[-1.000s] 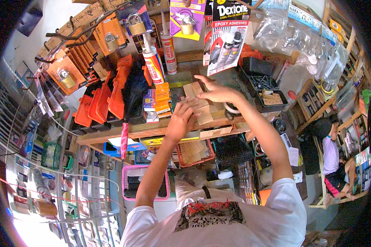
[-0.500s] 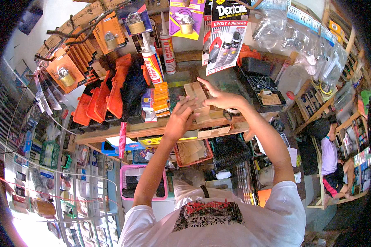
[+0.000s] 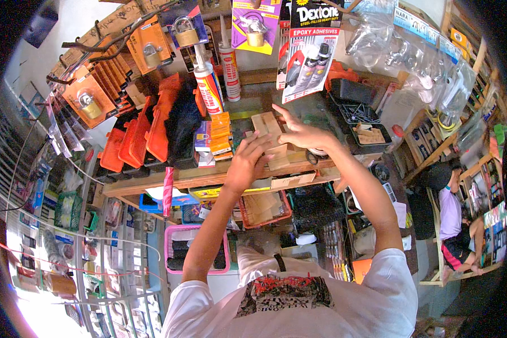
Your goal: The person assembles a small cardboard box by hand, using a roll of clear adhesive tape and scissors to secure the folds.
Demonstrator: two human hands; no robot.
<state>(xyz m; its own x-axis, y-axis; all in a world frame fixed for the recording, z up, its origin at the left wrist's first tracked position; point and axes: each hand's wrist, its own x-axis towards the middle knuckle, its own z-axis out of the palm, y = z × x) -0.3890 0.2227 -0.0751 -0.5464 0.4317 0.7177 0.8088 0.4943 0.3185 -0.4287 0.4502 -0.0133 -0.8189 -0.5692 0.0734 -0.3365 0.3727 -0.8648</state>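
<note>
Both my hands reach up to a wooden shelf (image 3: 197, 177). My left hand (image 3: 248, 160) and my right hand (image 3: 301, 134) press on a small stack of tan cardboard boxes (image 3: 269, 132) lying on the shelf, fingers spread over the boxes from either side. A pile of small orange boxes (image 3: 221, 132) stands just left of my left hand. A roll of tape (image 3: 319, 152) lies under my right wrist.
Orange and black tool cases (image 3: 152, 132) lean at the left. Sealant tubes (image 3: 209, 84), carded padlocks (image 3: 149, 42) and a glue card (image 3: 310, 50) hang above. A black tray of screws (image 3: 357, 112) sits right. A pink basket (image 3: 196, 250) stands below. Another person (image 3: 453, 217) sits at right.
Both hands have shifted slightly on the cardboard boxes; my right hand has moved down over the top of the stack, and my left hand has closed in from the left.
</note>
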